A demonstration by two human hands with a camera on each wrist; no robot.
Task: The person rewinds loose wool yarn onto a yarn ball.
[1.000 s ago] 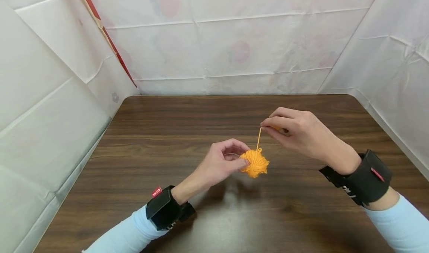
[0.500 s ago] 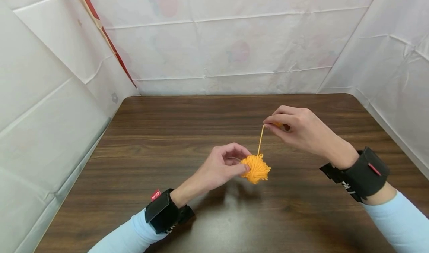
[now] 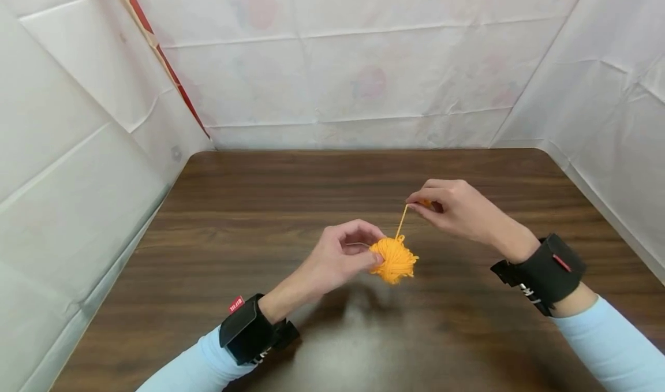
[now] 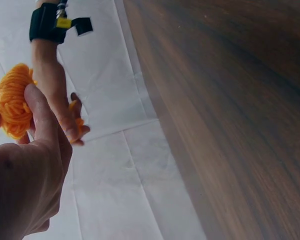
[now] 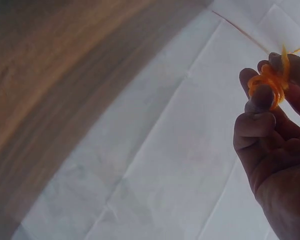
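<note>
Left hand (image 3: 340,256) grips the orange yarn ball (image 3: 393,258) between thumb and curled fingers, held just above the wooden table (image 3: 249,207). Right hand (image 3: 457,210) pinches the yarn strand (image 3: 401,223) — a few loops bunched at its fingertips (image 5: 262,95). Compared with a second ago, the ball sits slightly lower and the strand looks shorter, with the right hand nearer the ball; judged, yarn is being wound in or taken up. Wrist straps (image 3: 249,334) carry a small red tag with white lettering — too small to read.
</note>
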